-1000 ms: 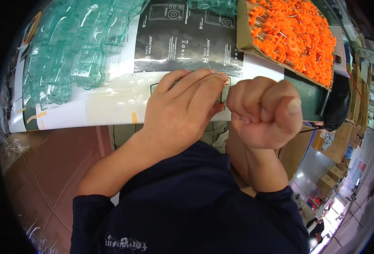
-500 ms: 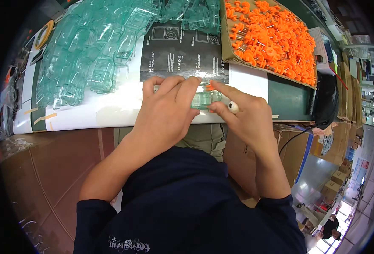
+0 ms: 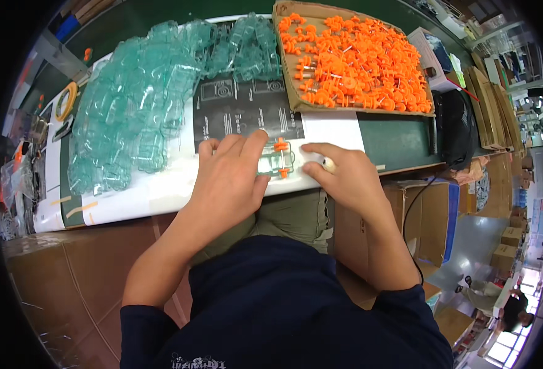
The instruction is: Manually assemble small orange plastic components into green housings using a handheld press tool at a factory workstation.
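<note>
My left hand [image 3: 227,175] holds a clear green plastic toy-car-like body [image 3: 271,161] against the white table covering, its fingers over the left part. An orange-ended wheel axle [image 3: 282,158] lies across the right end of that body, one orange end at the far side and one at the near side. Just right of it, my right hand [image 3: 348,178] is apart from the piece, thumb and index finger spread with nothing between them. A white wrapping or band [image 3: 328,164] shows on one of its fingers.
Beyond my left hand spreads a heap of clear green bodies [image 3: 130,92]. A cardboard tray [image 3: 291,86] full of orange-ended axles stands at the far right. A black printed sheet [image 3: 219,117] lies between them. Tape rolls [image 3: 66,101] sit far left; a black bag [image 3: 459,126] hangs at right.
My right hand has drawn back to the right from the plastic body, its fingers parting. The orange axle now shows fully across the body. The whole view has shifted.
</note>
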A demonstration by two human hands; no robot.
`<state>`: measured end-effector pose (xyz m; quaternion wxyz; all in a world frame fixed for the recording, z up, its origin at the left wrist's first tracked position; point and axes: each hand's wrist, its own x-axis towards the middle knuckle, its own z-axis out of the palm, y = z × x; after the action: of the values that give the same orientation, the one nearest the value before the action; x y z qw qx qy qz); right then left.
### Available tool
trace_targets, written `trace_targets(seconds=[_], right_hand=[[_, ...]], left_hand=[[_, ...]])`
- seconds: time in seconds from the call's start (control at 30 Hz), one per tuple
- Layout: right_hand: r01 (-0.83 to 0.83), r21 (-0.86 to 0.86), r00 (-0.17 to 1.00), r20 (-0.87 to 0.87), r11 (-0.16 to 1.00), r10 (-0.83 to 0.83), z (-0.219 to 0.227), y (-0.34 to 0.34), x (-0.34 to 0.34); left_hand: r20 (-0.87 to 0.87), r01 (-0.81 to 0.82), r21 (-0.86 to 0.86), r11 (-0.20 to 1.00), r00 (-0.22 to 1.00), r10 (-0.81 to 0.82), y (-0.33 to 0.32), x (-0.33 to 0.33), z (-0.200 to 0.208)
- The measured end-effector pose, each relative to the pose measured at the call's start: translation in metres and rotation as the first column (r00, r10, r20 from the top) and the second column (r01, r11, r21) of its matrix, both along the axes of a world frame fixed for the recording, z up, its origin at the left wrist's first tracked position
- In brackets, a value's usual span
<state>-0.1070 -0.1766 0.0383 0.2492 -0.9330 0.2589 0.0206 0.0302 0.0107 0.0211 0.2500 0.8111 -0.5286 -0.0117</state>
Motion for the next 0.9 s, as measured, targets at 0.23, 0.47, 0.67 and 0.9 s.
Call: trace_targets(seconds=[0.23, 0.47, 0.67, 0.9], right_hand=[[0.061, 0.075, 0.992, 0.103, 0.995, -0.068, -0.006, -0.005, -0.01], [0.044, 0.138, 0.982, 0.174, 0.989, -0.068, -0.01, -0.006, -0.007], [0.05, 0.258, 0.969, 0.221, 0.965, -0.109, -0.01, -0.017, -0.01], [-0.037, 0.363, 0.979, 0.199, 0.931, -0.038, -0.011, -0.026, -0.014]], left_hand=[[0.309, -0.109, -0.1, 0.989, 0.941, 0.135, -0.071, 0.115, 0.075], [0.242, -0.358, 0.321, 0.877, 0.926, 0.289, -0.15, 0.316, 0.061], [0.575, -0.333, 0.216, 0.918, 0.803, 0.156, -0.111, 0.241, 0.091], [0.574, -0.469, 0.394, 0.791, 0.797, 0.187, -0.034, 0.109, 0.069]])
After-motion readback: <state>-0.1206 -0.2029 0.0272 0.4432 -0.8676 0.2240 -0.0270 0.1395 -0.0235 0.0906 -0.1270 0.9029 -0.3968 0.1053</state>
